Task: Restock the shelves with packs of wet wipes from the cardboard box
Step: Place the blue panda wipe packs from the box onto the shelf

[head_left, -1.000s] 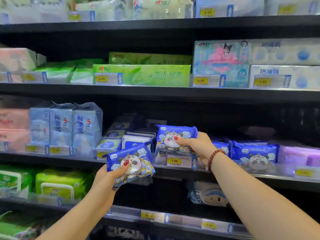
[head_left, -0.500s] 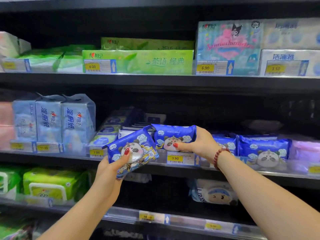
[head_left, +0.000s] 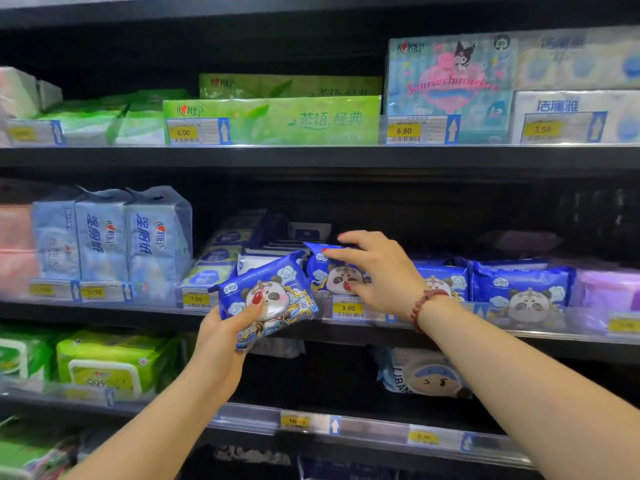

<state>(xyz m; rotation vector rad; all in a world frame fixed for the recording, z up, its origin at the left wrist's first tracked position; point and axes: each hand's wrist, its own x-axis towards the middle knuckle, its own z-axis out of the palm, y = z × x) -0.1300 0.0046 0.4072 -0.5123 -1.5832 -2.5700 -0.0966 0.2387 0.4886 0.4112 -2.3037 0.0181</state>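
- Head view: the left hand comes up from 7 o'clock with its forearm slanted toward the middle shelf. Its grip is closed around one blue panda pack of wet wipes, thumb pressed on the printed front and fingers under the back.
- That held pack is tilted, its right end higher, and sits in front of the shelf's edge, just left of the 3.90 price tag.
- The right hand reaches in from 4 o'clock, a red bead bracelet at the wrist. Its fingers are spread and arched over a second panda pack that lies on the middle shelf; the thumb tip touches the pack's front, the grip loosened and not clamped.
- Counted, four blue panda packs show: one in the left hand, one under the right hand, and two more on the shelf toward 3 o'clock, the nearer partly hidden by the right wrist, the farther in full sight.
- At 9 o'clock on the same shelf stand three pale blue upright packs.
- The cardboard box is out of the frame.
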